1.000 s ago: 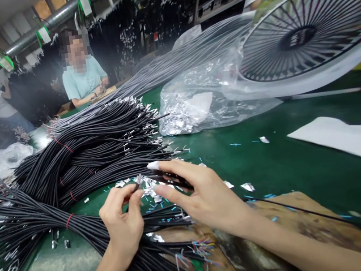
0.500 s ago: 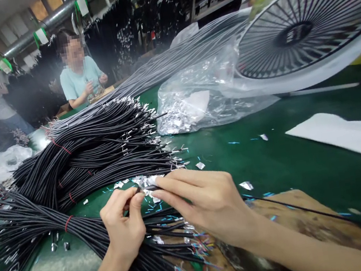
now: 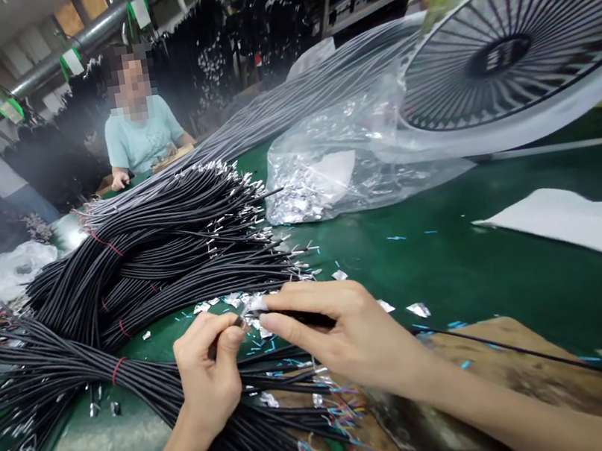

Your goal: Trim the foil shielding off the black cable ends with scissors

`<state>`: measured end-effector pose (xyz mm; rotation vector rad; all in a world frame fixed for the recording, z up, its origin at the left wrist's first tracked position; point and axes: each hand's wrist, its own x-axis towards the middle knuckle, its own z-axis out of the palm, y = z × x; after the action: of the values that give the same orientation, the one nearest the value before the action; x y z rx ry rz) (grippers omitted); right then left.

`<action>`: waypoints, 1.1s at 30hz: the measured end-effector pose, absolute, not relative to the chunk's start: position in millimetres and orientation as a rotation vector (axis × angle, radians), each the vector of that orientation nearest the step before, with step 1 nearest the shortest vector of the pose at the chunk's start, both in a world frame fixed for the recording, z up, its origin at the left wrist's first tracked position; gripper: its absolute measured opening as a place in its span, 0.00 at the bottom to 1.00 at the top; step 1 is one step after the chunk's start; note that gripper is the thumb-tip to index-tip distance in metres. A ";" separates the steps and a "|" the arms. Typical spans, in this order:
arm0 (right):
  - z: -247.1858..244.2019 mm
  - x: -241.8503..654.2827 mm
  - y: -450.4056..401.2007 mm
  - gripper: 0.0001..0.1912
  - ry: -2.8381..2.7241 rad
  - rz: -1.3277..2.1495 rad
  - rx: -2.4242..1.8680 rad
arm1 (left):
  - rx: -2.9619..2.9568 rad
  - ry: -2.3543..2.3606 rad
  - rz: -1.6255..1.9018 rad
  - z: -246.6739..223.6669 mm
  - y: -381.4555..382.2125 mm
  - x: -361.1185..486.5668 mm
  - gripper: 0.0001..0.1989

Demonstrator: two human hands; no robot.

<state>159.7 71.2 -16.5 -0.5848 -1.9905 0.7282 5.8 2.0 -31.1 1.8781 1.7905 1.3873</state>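
Over the middle of the table, my left hand pinches a small dark piece between thumb and forefinger. Just to its right, my right hand is closed on a black cable, with the cable's end towards the left fingertips. White wrapping covers a right fingertip. A black length runs off to the right from behind that hand. Under the hands lie foil scraps and a bundle of black cables with coloured wire ends. What exactly the left fingers pinch is mostly hidden.
Tied black cables are piled behind my left hand. A clear plastic bag of foil scraps and a large fan stand beyond. A worn board lies at right, white paper behind it. A co-worker sits opposite.
My hands stay close together, with the fingertips slightly shifted and more of the black cable showing under my right fingers. The co-worker opposite has lowered a hand to the table.
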 end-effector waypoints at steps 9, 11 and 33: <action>-15.6 159.3 73.0 0.15 -2.017 0.834 -0.598 | 1.806 1.710 1.446 -29.2 4.3 5.0 0.10; -16.7 159.5 72.9 0.14 -2.005 0.822 -0.612 | 1.726 1.666 1.459 -28.1 5.0 5.3 0.11; -17.8 163.7 70.2 0.08 -1.974 0.820 -0.254 | 1.837 1.419 1.397 -17.2 5.2 -5.3 0.06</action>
<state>163.7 70.2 -17.8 -0.2541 -1.9740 0.8202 -5.3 5.2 -17.2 1.8368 1.4192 1.3969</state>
